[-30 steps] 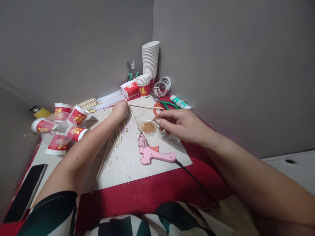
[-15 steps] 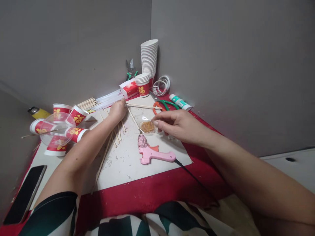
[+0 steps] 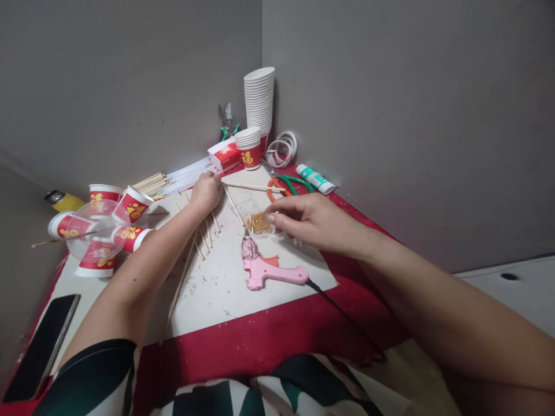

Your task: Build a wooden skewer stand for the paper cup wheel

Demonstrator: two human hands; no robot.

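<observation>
My left hand (image 3: 206,192) reaches far across the white board (image 3: 221,289), its fingers closed on the ends of two thin wooden sticks (image 3: 251,187) that fan out to the right. My right hand (image 3: 310,218) hovers at a small clear dish of rubber bands (image 3: 256,222), its fingertips touching the dish's rim. Whether it pinches a band is hidden. More wooden sticks (image 3: 203,238) lie under my left forearm. A pink glue gun (image 3: 271,271) lies just below the dish.
A cluster of red paper cups with a clear lid (image 3: 99,228) sits at the left. Stacked white cups (image 3: 259,101), a red box (image 3: 225,155), scissors (image 3: 290,184), a glue tube (image 3: 316,179) and coiled white wire (image 3: 281,149) fill the corner. A phone (image 3: 41,345) lies near left.
My left hand has closed around the stick ends near the red box. My right hand has lowered its fingertips onto the rubber band dish.
</observation>
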